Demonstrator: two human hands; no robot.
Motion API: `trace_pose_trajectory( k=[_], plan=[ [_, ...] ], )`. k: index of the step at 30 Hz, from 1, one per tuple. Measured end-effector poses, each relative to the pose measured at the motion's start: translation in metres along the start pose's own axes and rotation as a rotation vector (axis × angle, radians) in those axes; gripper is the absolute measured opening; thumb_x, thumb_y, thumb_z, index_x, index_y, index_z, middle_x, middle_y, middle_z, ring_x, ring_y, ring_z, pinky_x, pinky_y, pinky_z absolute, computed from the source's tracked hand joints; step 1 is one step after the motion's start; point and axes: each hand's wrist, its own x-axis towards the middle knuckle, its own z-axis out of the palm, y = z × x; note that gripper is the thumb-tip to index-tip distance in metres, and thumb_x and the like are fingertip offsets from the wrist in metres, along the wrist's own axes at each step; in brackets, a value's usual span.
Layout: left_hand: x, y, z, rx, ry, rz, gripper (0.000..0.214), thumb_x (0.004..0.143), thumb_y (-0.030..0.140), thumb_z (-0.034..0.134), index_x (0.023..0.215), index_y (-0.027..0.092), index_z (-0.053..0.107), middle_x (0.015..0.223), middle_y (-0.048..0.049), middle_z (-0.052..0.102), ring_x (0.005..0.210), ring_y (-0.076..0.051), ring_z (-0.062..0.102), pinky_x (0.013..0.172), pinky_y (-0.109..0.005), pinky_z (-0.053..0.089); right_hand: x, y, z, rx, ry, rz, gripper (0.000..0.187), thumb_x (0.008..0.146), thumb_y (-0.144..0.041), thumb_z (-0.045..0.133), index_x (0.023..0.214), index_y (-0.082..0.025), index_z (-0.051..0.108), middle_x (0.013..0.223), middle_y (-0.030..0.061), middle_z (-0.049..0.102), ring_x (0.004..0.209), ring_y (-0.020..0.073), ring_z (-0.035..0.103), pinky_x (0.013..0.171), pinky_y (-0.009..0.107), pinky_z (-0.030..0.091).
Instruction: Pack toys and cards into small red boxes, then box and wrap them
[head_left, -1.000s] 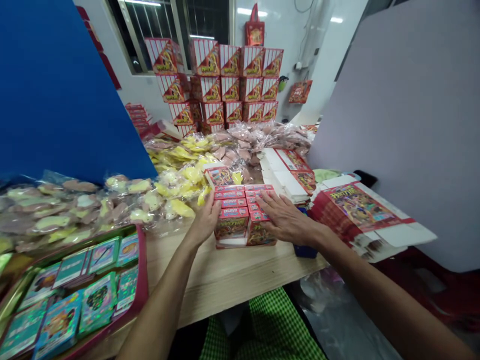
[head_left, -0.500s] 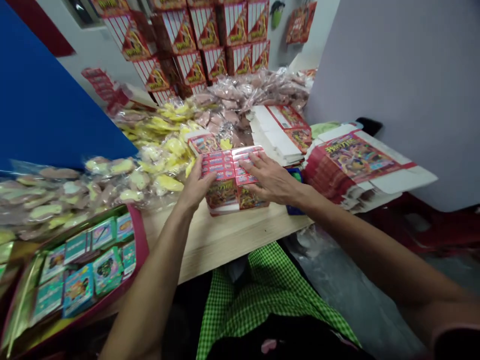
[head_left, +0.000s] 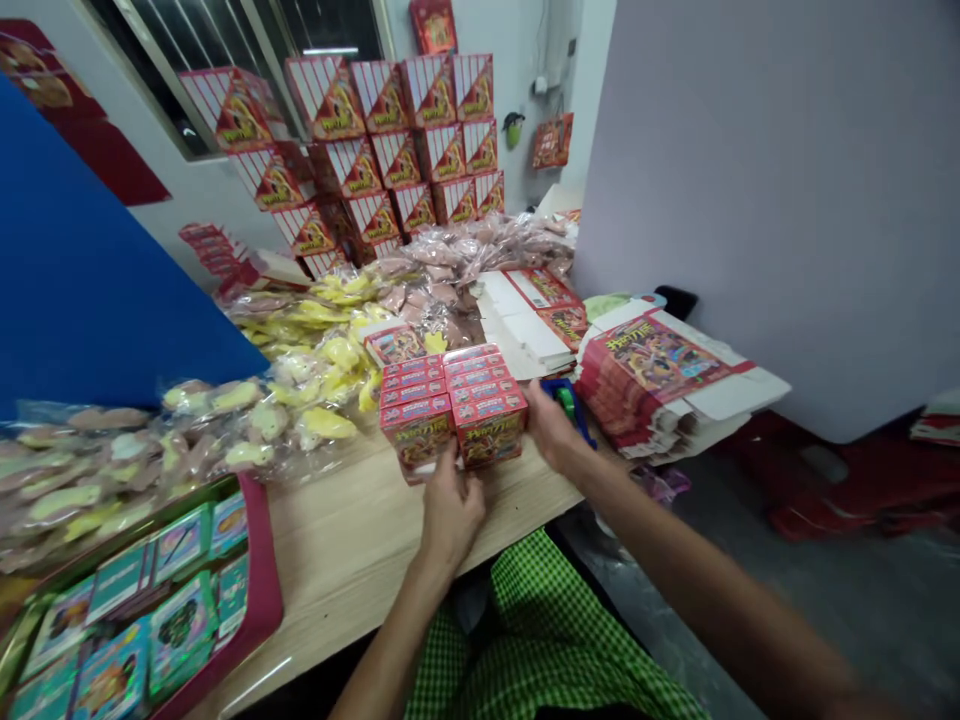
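Two rows of small red printed boxes [head_left: 416,410] stand side by side on the wooden table, with a narrow gap between them at the front. My left hand [head_left: 450,505] is closed at the low front of the boxes by that gap, its fingertips against them. Along the right side of the right row, my right hand [head_left: 553,428] grips the boxes; some of its fingers are hidden. Just beyond the right hand is a blue tape dispenser [head_left: 566,400] with a green roll. Behind the rows lies another small printed box [head_left: 396,345].
Flattened cartons [head_left: 525,320] and a stack of printed cartons [head_left: 660,360] lie right. Bagged yellow and pink items [head_left: 330,370] heap behind and left. A pink-rimmed box [head_left: 262,560] holds card packs. Stacked display boxes [head_left: 375,150] rise behind; a blue panel [head_left: 90,270] stands left.
My hands have left the tops of the boxes. The left moved down to their front, the right to their right side. A gap now shows between the rows, and the view has tilted up.
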Motion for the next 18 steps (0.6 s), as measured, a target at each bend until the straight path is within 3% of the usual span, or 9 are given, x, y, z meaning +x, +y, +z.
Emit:
trace_pose_trajectory(
  k=[3, 5, 7, 9, 12, 13, 15, 18],
  plan=[
    [0.002, -0.009, 0.019, 0.057, 0.001, 0.035, 0.071, 0.073, 0.013, 0.058, 0.143, 0.018, 0.051, 0.135, -0.0158, 0.064, 0.124, -0.036, 0.061, 0.111, -0.056, 0.046, -0.007, 0.001, 0.020, 0.249, 0.001, 0.101, 0.097, 0.100, -0.058, -0.022, 0.157, -0.016, 0.044, 0.123, 0.0112, 0.075, 0.120, 0.0254, 0.069, 0.107, 0.050, 0.050],
    [0.002, -0.007, 0.014, 0.063, -0.005, 0.055, 0.067, 0.074, 0.014, 0.058, 0.140, 0.019, 0.054, 0.133, -0.0145, 0.064, 0.123, -0.034, 0.062, 0.110, -0.054, 0.046, -0.008, 0.003, 0.024, 0.340, 0.000, 0.129, 0.098, 0.100, -0.064, -0.018, 0.153, -0.018, 0.050, 0.124, 0.0103, 0.075, 0.116, 0.0264, 0.070, 0.105, 0.050, 0.052],
    [0.002, 0.002, -0.003, 0.066, 0.068, 0.056, 0.052, 0.081, 0.019, 0.058, 0.133, 0.021, 0.058, 0.123, -0.0118, 0.066, 0.112, -0.030, 0.065, 0.099, -0.047, 0.053, -0.008, 0.007, 0.020, 0.422, 0.011, 0.144, 0.094, 0.101, -0.065, -0.013, 0.152, -0.020, 0.052, 0.129, 0.0094, 0.072, 0.122, 0.0266, 0.067, 0.107, 0.050, 0.051],
    [0.010, 0.010, -0.029, 0.085, 0.274, 0.037, 0.037, 0.088, 0.030, 0.059, 0.124, 0.023, 0.060, 0.113, -0.0086, 0.065, 0.100, -0.025, 0.064, 0.086, -0.039, 0.056, -0.005, 0.010, 0.011, 0.444, 0.066, 0.135, 0.088, 0.103, -0.063, -0.008, 0.155, -0.020, 0.048, 0.140, 0.0094, 0.066, 0.136, 0.0256, 0.057, 0.113, 0.049, 0.046],
    [0.042, 0.016, -0.067, 0.022, 0.548, -0.040, 0.037, 0.089, 0.043, 0.063, 0.119, 0.022, 0.060, 0.117, -0.0072, 0.061, 0.106, -0.023, 0.060, 0.093, -0.035, 0.052, 0.000, 0.006, -0.005, 0.313, 0.156, 0.060, 0.073, 0.106, -0.058, 0.013, 0.161, -0.016, 0.036, 0.158, 0.0118, 0.048, 0.152, 0.0249, 0.036, 0.122, 0.050, 0.035],
    [0.057, 0.015, -0.077, -0.033, 0.554, -0.075, 0.041, 0.087, 0.044, 0.064, 0.120, 0.021, 0.060, 0.121, -0.0075, 0.061, 0.112, -0.023, 0.059, 0.099, -0.036, 0.050, 0.002, 0.002, -0.009, 0.234, 0.158, 0.021, 0.070, 0.106, -0.055, 0.024, 0.162, -0.015, 0.034, 0.162, 0.0127, 0.041, 0.154, 0.0261, 0.030, 0.123, 0.051, 0.031],
    [0.087, 0.010, -0.089, -0.109, 0.455, -0.121, 0.048, 0.083, 0.044, 0.067, 0.124, 0.019, 0.061, 0.128, -0.0088, 0.062, 0.120, -0.025, 0.058, 0.106, -0.039, 0.048, 0.007, -0.007, -0.013, 0.063, 0.116, -0.044, 0.067, 0.100, -0.046, 0.043, 0.160, -0.016, 0.040, 0.167, 0.0134, 0.032, 0.156, 0.0309, 0.024, 0.125, 0.053, 0.027],
    [0.114, 0.003, -0.090, -0.187, 0.223, -0.125, 0.052, 0.077, 0.039, 0.072, 0.125, 0.018, 0.066, 0.133, -0.0101, 0.066, 0.125, -0.028, 0.061, 0.109, -0.043, 0.048, 0.012, -0.016, -0.010, -0.059, 0.063, -0.040, 0.057, 0.093, -0.033, 0.048, 0.147, -0.016, 0.059, 0.166, 0.0140, 0.033, 0.155, 0.0343, 0.027, 0.125, 0.053, 0.026]
  ],
)
